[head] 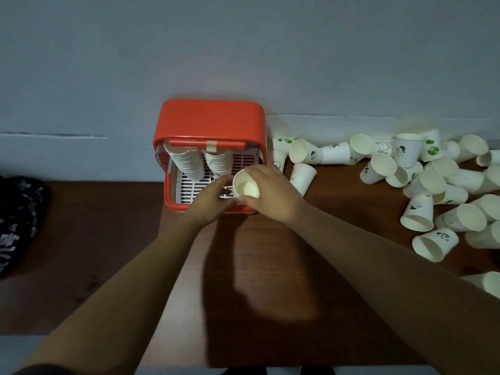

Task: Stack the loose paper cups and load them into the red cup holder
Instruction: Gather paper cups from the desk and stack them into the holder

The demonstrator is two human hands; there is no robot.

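Note:
The red cup holder (209, 121) stands against the wall at the table's far edge. Two stacks of white cups (189, 162) hang inside it over a white slotted tray. In front of the holder's right part, my right hand (270, 194) grips a white paper cup (245, 185) with its mouth tilted toward me. My left hand (209, 200) holds the same cup's lower end from the left. Several loose paper cups (422, 182) lie scattered on the table to the right.
The brown wooden table (257, 280) runs toward me, with its near edge at the bottom. A dark printed cloth (16, 220) lies at the far left. A grey wall (243, 50) rises behind the holder.

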